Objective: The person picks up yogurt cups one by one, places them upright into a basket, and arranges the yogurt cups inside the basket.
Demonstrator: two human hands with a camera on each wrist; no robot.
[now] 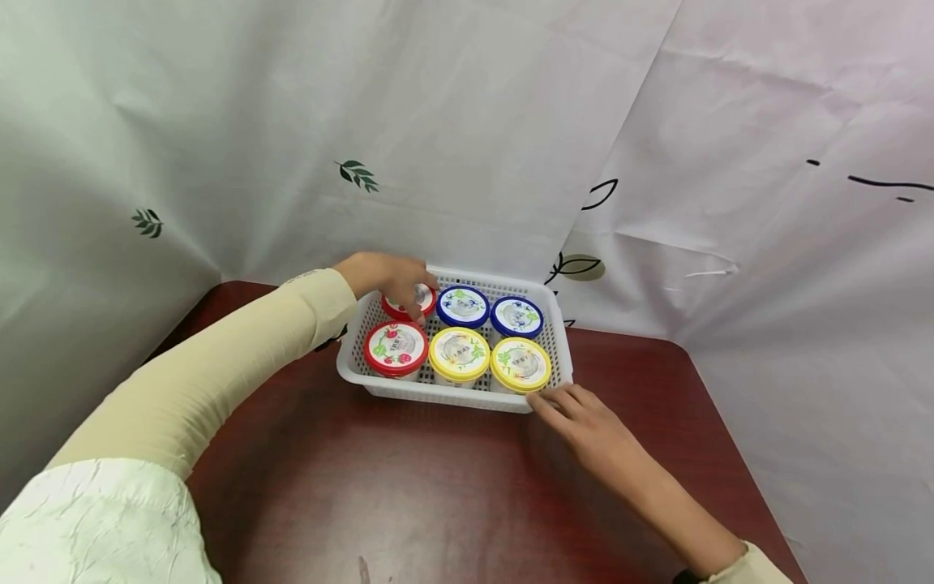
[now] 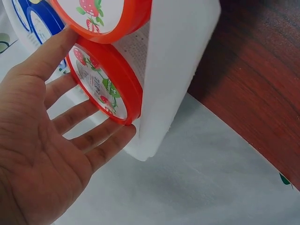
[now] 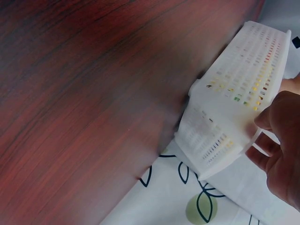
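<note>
Table [image 1: 438, 487] of dark red wood runs out under my arms, and nearest me my right hand [image 1: 584, 426] rests at the front right corner of the basket [image 1: 445, 393], fingers fairly straight with the tips touching the white rim. From the right wrist view those fingers curl a little against the basket's slotted wall, thumb on the outside.

Inside the basket six tubs stand in two rows of three. The front row, left to right: a red-lidded tub [image 1: 396, 347], a yellow-lidded one [image 1: 459, 354] and a second yellow [image 1: 520, 364] just beside my right fingertips. Behind them sit two blue-lidded tubs [image 1: 463, 306] [image 1: 516, 316].

Farthest off, my left hand [image 1: 390, 276] reaches over the back left corner, fingers spread and relaxed, their tips lying against the rim of the rear red tub [image 1: 419, 302]. From the left wrist view that hand is flat and open, touching the lid's edge without closing round it.

White sheet [image 1: 474, 122] printed with leaves hangs behind.
</note>
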